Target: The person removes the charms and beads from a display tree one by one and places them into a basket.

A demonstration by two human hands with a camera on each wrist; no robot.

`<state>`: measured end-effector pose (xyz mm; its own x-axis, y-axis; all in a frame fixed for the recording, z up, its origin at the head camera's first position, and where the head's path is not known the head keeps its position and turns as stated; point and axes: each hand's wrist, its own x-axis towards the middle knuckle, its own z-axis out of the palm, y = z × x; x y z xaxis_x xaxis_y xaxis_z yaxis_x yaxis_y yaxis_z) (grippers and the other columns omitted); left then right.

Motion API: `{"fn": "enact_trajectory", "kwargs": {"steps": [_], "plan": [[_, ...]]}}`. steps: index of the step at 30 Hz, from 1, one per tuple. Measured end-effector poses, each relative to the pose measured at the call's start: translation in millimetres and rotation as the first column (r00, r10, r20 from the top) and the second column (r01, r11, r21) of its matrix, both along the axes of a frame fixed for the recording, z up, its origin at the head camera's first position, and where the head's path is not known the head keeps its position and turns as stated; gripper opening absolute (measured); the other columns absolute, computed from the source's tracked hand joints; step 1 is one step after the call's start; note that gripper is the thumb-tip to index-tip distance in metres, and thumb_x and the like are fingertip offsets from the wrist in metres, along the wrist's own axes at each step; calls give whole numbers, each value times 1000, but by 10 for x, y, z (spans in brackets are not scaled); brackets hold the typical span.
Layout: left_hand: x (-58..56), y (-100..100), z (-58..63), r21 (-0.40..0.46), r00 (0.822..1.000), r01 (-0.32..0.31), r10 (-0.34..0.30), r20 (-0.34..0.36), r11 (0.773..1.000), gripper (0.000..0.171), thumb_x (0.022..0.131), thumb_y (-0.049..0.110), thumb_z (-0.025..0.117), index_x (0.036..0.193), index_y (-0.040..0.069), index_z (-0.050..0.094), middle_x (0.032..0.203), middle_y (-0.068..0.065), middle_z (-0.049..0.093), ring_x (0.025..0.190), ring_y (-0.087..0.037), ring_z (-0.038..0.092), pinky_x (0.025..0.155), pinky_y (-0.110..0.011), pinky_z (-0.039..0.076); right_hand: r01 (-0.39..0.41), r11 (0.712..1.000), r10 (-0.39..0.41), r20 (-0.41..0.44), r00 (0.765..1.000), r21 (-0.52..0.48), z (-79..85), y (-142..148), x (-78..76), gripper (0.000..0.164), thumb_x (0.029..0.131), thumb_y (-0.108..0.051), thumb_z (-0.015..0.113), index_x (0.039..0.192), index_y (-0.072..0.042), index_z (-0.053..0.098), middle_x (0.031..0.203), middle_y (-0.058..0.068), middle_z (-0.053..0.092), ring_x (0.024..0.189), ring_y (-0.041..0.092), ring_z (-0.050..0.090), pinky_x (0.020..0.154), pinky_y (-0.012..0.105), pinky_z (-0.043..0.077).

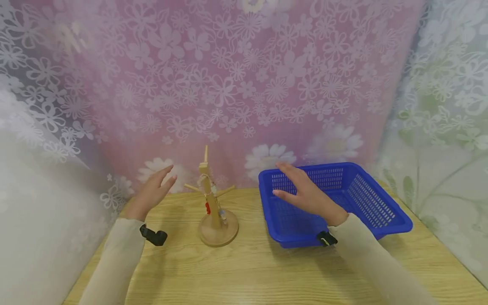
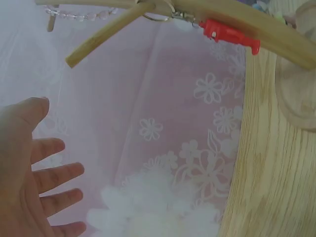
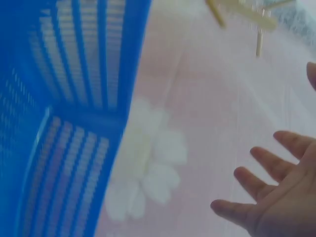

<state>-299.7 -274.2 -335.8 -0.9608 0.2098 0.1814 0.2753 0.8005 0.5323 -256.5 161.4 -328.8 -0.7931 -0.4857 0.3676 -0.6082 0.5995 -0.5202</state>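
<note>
A wooden stand with pegs [image 1: 213,212] rises from a round base on the table. Hung on it are a beaded strand [image 2: 84,16] and a keychain with a red charm [image 2: 229,37]; a pale charm [image 1: 223,214] dangles lower on the post. To the stand's left my left hand [image 1: 151,194] is raised, fingers spread and holding nothing. My right hand [image 1: 306,192] hovers over the near left part of a blue plastic basket [image 1: 272,212], its fingers extended with nothing in them. The right wrist view shows that hand's spread fingers beside the basket wall [image 3: 113,123].
The wood-grain table [image 1: 228,275] runs up to a pink flowered curtain [image 1: 228,84] at the back. Pale flowered cloth [image 1: 450,127] hangs along the right, and a whitish cloth [image 1: 45,203] closes off the left. The basket has slotted, raised sides.
</note>
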Motion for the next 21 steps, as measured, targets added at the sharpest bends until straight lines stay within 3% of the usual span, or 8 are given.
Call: {"fn": "enact_trajectory", "kwargs": {"steps": [4, 11, 17, 21], "plan": [[36, 50, -36, 70, 1000, 14, -15, 18, 997, 64, 99, 50, 35, 151, 15, 22, 150, -18, 31, 136, -42, 25, 104, -63, 24, -10, 999, 11, 47, 999, -33, -97, -157, 103, 74, 91, -35, 62, 150, -9, 24, 153, 15, 25, 140, 36, 20, 108, 60, 20], [65, 186, -95, 143, 998, 46, -40, -43, 989, 58, 100, 46, 38, 148, 14, 31, 142, -20, 42, 131, -41, 35, 103, -63, 27, -70, 992, 84, 138, 987, -109, -240, -465, 271, 71, 91, -29, 63, 149, -8, 27, 151, 15, 29, 139, 35, 25, 107, 57, 26], [73, 276, -174, 203, 994, 68, -50, -92, 977, 53, 101, 40, 39, 146, 11, 34, 139, -19, 46, 128, -38, 42, 102, -58, 32, -41, 984, 72, 179, 981, -171, -426, -733, 433, 71, 90, -36, 64, 148, -10, 30, 151, 15, 30, 139, 35, 24, 108, 58, 24], [71, 329, -218, 279, 991, 94, -64, -115, 956, 51, 101, 37, 41, 145, 10, 37, 137, -19, 49, 124, -36, 47, 101, -56, 36, -22, 975, 70, 213, 974, -220, -562, -876, 473, 71, 89, -40, 64, 147, -14, 32, 150, 10, 32, 140, 31, 25, 109, 56, 23]]}}
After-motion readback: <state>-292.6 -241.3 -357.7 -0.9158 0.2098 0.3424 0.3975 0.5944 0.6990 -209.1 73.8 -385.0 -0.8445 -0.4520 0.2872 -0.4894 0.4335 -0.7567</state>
